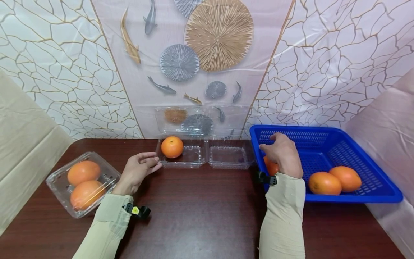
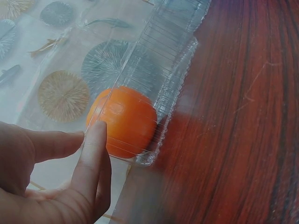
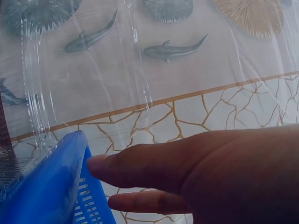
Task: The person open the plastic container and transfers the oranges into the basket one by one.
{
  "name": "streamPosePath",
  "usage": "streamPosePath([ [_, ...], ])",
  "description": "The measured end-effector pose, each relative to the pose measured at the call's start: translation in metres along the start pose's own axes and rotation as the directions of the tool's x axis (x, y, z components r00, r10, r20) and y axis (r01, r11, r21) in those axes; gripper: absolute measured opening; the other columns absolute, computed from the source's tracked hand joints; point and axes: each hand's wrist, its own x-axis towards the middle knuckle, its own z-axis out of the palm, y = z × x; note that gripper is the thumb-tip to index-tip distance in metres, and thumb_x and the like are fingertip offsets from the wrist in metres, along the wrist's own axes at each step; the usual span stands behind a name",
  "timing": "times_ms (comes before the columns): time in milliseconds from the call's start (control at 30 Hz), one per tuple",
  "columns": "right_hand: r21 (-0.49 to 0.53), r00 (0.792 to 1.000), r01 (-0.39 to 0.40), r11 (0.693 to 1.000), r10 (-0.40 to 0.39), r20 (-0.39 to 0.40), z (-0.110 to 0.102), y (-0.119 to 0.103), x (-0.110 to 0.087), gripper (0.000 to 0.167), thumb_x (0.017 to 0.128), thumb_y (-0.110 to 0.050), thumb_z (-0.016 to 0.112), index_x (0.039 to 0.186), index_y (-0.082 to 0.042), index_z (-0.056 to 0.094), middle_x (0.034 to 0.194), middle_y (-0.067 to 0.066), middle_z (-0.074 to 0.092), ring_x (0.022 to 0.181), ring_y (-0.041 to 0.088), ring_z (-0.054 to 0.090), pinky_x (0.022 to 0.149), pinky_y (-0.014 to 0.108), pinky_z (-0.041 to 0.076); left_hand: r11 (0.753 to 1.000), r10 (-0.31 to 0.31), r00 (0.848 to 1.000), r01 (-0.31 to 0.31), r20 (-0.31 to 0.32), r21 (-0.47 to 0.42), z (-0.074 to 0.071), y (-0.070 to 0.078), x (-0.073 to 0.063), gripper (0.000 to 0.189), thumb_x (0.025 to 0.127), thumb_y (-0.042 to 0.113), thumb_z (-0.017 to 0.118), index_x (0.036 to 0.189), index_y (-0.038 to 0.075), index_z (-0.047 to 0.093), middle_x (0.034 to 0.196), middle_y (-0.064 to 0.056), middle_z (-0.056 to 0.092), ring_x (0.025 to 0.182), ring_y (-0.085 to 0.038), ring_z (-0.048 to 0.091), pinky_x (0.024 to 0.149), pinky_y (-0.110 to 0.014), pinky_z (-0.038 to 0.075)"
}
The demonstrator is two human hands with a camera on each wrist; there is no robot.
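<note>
A clear hinged plastic fruit box [image 1: 194, 163] stands with its lid up at the back of the table, an orange [image 1: 172, 147] in its left end. At its left edge is my left hand [image 1: 137, 172]. In the left wrist view, thumb and forefinger [image 2: 96, 144] pinch the thin plastic edge beside the orange. My right hand [image 1: 284, 153] hovers over the left side of a blue basket [image 1: 323, 133], fingers apart and holding nothing. Partly hidden beneath it is one orange [image 1: 271, 166]. Two more oranges [image 1: 325, 183] lie at the basket's near side.
At the left, a closed clear box [image 1: 93, 154] with two oranges [image 1: 84, 172] sits on the dark wooden table [image 1: 194, 216]. A patterned sheet [image 1: 220, 86] hangs behind the table. The basket reaches the table's right edge.
</note>
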Motion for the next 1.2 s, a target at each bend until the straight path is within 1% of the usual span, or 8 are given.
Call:
streamPosePath([
  [167, -0.009, 0.999, 0.008, 1.0, -0.008, -0.031, 0.001, -0.005, -0.002, 0.072, 0.101, -0.041, 0.06, 0.155, 0.0, 0.037, 0.156, 0.03, 0.04, 0.137, 0.05, 0.043, 0.111, 0.065, 0.045, 1.0, 0.001, 1.0, -0.001, 0.0, 0.001, 0.0, -0.001, 0.0, 0.048, 0.104, 0.005, 0.057, 0.148, -0.005, 0.043, 0.139, -0.025, 0.053, 0.103, -0.011, 0.07, 0.105, -0.036, 0.056],
  [333, -0.011, 0.996, 0.048, 0.999, -0.048, -0.08, 0.005, -0.012, -0.003, 0.069, 0.1, -0.042, 0.06, 0.151, 0.001, 0.042, 0.153, 0.029, 0.044, 0.136, 0.049, 0.045, 0.111, 0.063, 0.046, 1.0, 0.01, 1.0, -0.01, 0.004, -0.001, -0.001, -0.001, 0.001, 0.048, 0.104, 0.004, 0.057, 0.148, -0.005, 0.042, 0.139, -0.026, 0.053, 0.102, -0.01, 0.07, 0.104, -0.035, 0.057],
  [533, -0.007, 0.991, 0.081, 0.997, -0.082, -0.11, 0.009, -0.022, -0.004, 0.067, 0.099, -0.043, 0.062, 0.149, -0.001, 0.045, 0.152, 0.026, 0.047, 0.134, 0.047, 0.048, 0.109, 0.062, 0.048, 1.0, 0.012, 1.0, -0.012, 0.005, -0.001, -0.001, -0.001, 0.001, 0.048, 0.103, 0.004, 0.057, 0.148, -0.005, 0.042, 0.138, -0.025, 0.053, 0.099, -0.008, 0.07, 0.104, -0.035, 0.057],
  [767, -0.03, 0.978, 0.142, 0.989, -0.145, -0.148, 0.015, -0.03, -0.003, 0.065, 0.098, -0.04, 0.063, 0.146, 0.001, 0.049, 0.149, 0.027, 0.05, 0.134, 0.047, 0.049, 0.11, 0.06, 0.048, 1.0, 0.006, 1.0, -0.006, 0.006, -0.002, 0.0, -0.001, 0.001, 0.048, 0.104, 0.004, 0.057, 0.149, -0.005, 0.042, 0.14, -0.026, 0.052, 0.099, -0.009, 0.07, 0.104, -0.035, 0.057],
  [967, -0.034, 0.973, 0.165, 0.986, -0.169, -0.155, 0.02, -0.039, -0.005, 0.063, 0.099, -0.04, 0.062, 0.146, 0.0, 0.049, 0.15, 0.025, 0.05, 0.134, 0.045, 0.05, 0.108, 0.06, 0.049, 1.0, 0.007, 1.0, -0.007, 0.008, -0.001, 0.0, -0.001, 0.002, 0.048, 0.104, 0.004, 0.057, 0.149, -0.005, 0.042, 0.139, -0.026, 0.052, 0.1, -0.009, 0.07, 0.104, -0.034, 0.057],
  [1200, -0.038, 0.956, 0.226, 0.973, -0.229, -0.182, 0.029, -0.049, -0.004, 0.06, 0.098, -0.038, 0.064, 0.144, -0.002, 0.052, 0.147, 0.023, 0.054, 0.132, 0.042, 0.053, 0.107, 0.057, 0.051, 1.0, 0.009, 1.0, -0.009, 0.002, 0.012, 0.0, 0.0, 0.001, 0.048, 0.104, 0.004, 0.056, 0.149, -0.005, 0.042, 0.14, -0.026, 0.052, 0.1, -0.009, 0.07, 0.104, -0.034, 0.057],
])
